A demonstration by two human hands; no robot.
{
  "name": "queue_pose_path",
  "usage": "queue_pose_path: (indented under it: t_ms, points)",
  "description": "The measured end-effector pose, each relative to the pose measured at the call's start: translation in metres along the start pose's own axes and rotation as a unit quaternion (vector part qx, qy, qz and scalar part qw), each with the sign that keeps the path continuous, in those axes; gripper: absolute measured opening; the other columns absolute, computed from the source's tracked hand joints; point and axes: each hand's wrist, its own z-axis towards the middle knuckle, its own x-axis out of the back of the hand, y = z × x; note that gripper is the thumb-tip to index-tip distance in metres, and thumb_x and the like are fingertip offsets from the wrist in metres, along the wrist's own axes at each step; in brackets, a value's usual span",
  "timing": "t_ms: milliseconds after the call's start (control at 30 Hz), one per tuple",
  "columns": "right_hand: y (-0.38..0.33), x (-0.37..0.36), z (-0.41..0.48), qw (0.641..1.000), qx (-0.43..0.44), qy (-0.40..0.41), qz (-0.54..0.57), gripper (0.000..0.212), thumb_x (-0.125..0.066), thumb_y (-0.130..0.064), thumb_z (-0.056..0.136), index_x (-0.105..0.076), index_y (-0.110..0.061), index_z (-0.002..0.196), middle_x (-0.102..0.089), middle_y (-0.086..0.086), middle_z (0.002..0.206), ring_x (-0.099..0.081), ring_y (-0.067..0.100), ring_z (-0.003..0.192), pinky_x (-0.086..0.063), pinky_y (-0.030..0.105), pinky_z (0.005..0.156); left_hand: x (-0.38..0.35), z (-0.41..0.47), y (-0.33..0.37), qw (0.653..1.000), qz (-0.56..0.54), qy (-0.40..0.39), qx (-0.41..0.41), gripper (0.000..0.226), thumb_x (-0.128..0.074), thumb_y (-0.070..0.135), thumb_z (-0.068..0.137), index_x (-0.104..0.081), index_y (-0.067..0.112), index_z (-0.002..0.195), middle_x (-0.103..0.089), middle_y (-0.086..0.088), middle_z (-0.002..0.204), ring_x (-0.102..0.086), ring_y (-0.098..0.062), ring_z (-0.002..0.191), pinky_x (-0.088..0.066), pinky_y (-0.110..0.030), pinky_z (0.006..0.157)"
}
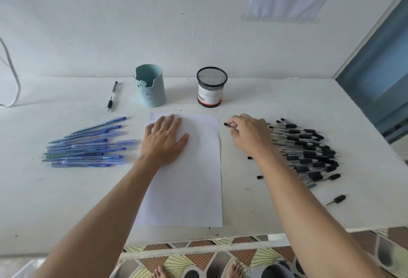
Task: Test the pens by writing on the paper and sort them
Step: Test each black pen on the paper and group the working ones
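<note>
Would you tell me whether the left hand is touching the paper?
Touching. The head view shows the left hand lying flat on the paper, palm down.

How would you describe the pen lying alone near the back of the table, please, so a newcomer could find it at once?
On the white table, find the light blue cup standing at the back. Just left of it lies one pen, clear with a black grip. Unlike the fanned blue pens in front of it and the black pile on the right, it lies alone.
</note>
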Motion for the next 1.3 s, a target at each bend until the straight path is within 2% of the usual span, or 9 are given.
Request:
queue_pose_path:
  t_ms: [200,300,433,567,667,833,1033,1167,1300]
  points:
    - [-0.069,0.008,0.022,0.983,0.043,0.083,0.159,0.025,-0.063,-0.019,0.094,-0.069,-0.014,0.117,-0.069,0.003,0.106,-0.063,0.025,0.101,-0.045,0.035,0.085,0.005,-0.002,-0.001,0.996,-0.084,0.032,-0.003,0.062,-0.027,0.048,0.097,-0.039,0.022,0.152,-0.034,0.0,0.16,-0.024,-0.022,0.149,-0.014,-0.038,0.117]
    - [-0.093,0.003,0.032,0.973,-0.033,0.004,0.228,0.035,-0.061,-0.019,0.092,-0.065,-0.014,0.127,-0.074,0.002,0.098,-0.062,0.022,0.104,-0.044,0.028,0.088,0.014,-0.005,-0.008,0.96,-0.262,0.089,0.048,0.061,-0.032,0.03,0.085,-0.056,0.01,0.137,-0.055,-0.01,0.143,-0.042,-0.029,0.136,-0.027,-0.036,0.111]
    - [-0.103,-0.027,0.037,0.951,-0.11,-0.073,0.279,0.026,-0.066,-0.022,0.084,-0.073,-0.019,0.109,-0.075,0.005,0.098,-0.068,0.023,0.098,-0.052,0.024,0.087,0.021,-0.008,-0.015,0.932,-0.325,0.127,0.101,0.038,-0.045,0.012,0.09,-0.067,0.009,0.12,-0.065,-0.009,0.119,-0.055,-0.03,0.116,-0.038,-0.031,0.093]
    - [-0.105,-0.048,0.035,0.952,-0.119,-0.076,0.27,0.035,-0.077,-0.032,0.082,-0.069,-0.015,0.112,-0.072,0.006,0.107,-0.065,0.021,0.103,-0.043,0.02,0.078,0.016,-0.008,-0.015,0.936,-0.319,0.134,0.064,0.022,-0.06,0.017,0.088,-0.072,0.013,0.107,-0.067,0.001,0.104,-0.056,-0.022,0.102,-0.036,-0.027,0.083]
    - [-0.098,-0.047,0.037,0.953,-0.123,-0.044,0.274,0.026,-0.064,-0.029,0.092,-0.07,-0.012,0.111,-0.072,0.006,0.107,-0.064,0.024,0.106,-0.045,0.025,0.081,0.007,-0.003,-0.013,0.956,-0.271,0.105,0.027,0.018,-0.064,0.036,0.085,-0.068,0.019,0.088,-0.063,0.008,0.082,-0.055,-0.02,0.089,-0.037,-0.031,0.078]
    - [-0.067,-0.047,0.028,0.982,-0.073,0.049,0.168,0.036,-0.045,-0.007,0.095,-0.065,-0.016,0.123,-0.067,0.003,0.123,-0.056,0.028,0.117,-0.042,0.037,0.093,0.009,-0.002,-0.004,0.988,-0.142,0.037,0.04,0.058,-0.05,0.083,0.071,-0.048,0.025,0.068,-0.049,0.013,0.073,-0.046,-0.018,0.085,-0.033,-0.036,0.081]
    - [-0.043,-0.061,0.019,0.997,0.014,-0.024,0.069,0.044,-0.042,-0.02,0.101,-0.048,-0.026,0.145,-0.035,-0.002,0.159,-0.021,0.018,0.15,-0.017,0.037,0.115,0.022,0.006,0.006,0.989,-0.132,-0.013,0.069,0.033,-0.061,0.045,0.08,-0.05,0.021,0.061,-0.054,0.005,0.077,-0.05,-0.025,0.09,-0.031,-0.035,0.078]
    - [-0.045,-0.059,0.015,0.997,0.025,-0.063,0.031,0.056,-0.036,-0.044,0.102,-0.028,-0.028,0.155,-0.011,0.001,0.167,-0.003,0.019,0.154,-0.005,0.041,0.12,0.034,0.007,0.002,0.956,-0.27,0.024,0.114,0.036,-0.05,0.033,0.086,-0.045,0.009,0.061,-0.048,-0.005,0.059,-0.048,-0.029,0.068,-0.032,-0.034,0.057]
    - [-0.046,-0.062,0.014,0.991,0.06,-0.118,-0.015,0.068,-0.03,-0.064,0.097,-0.012,-0.039,0.157,0.008,-0.002,0.167,0.012,0.02,0.153,0.006,0.049,0.122,0.042,0.007,-0.005,0.861,-0.487,0.08,0.126,0.03,-0.042,0.027,0.089,-0.051,0.002,0.073,-0.061,-0.003,0.066,-0.058,-0.028,0.07,-0.047,-0.037,0.066]
